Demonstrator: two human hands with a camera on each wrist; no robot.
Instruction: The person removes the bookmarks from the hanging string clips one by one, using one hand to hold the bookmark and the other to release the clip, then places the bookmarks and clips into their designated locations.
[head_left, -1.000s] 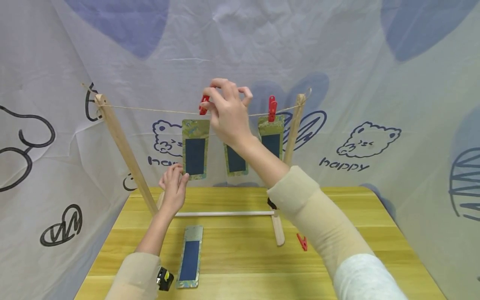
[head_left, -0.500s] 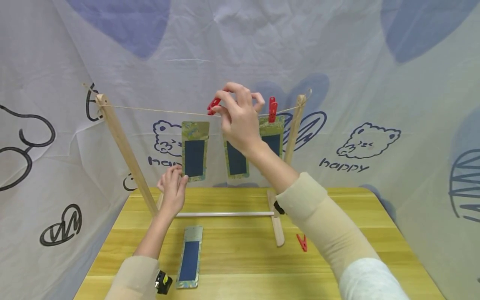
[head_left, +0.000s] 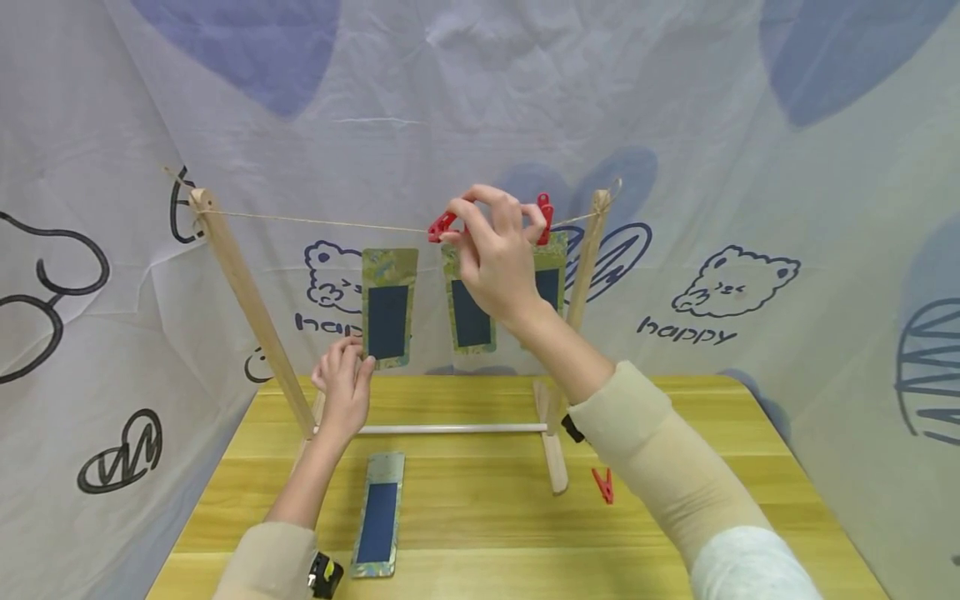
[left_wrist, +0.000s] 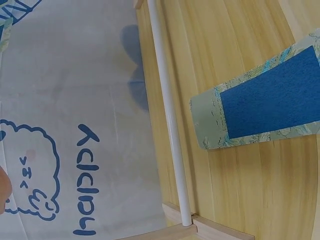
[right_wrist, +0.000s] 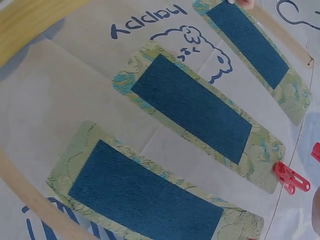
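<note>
My left hand (head_left: 347, 387) pinches the lower left edge of a card strip (head_left: 387, 321), which has a green-blue marbled border and a dark blue panel. The strip stands upright, its top just under the string (head_left: 315, 221). My right hand (head_left: 498, 258) pinches a red clothespin (head_left: 441, 227) at string height, right of that strip. Behind the right hand hangs a second strip (head_left: 471, 317); in the right wrist view, a red clothespin (right_wrist: 291, 177) grips its top. Farther right, another clothespin (head_left: 544, 217) is on a third strip (right_wrist: 145, 195), partly hidden by my hand in the head view.
Wooden posts (head_left: 251, 300) hold up the string, joined low down by a white rod (head_left: 453, 428). On the wooden table (head_left: 480, 533) lie one more strip (head_left: 378, 517) and a loose red clothespin (head_left: 603, 485). A printed cloth (head_left: 712, 167) stands behind.
My right hand has moved right and slightly down with its clothespin, away from the left strip. My left hand and its strip have sunk a little.
</note>
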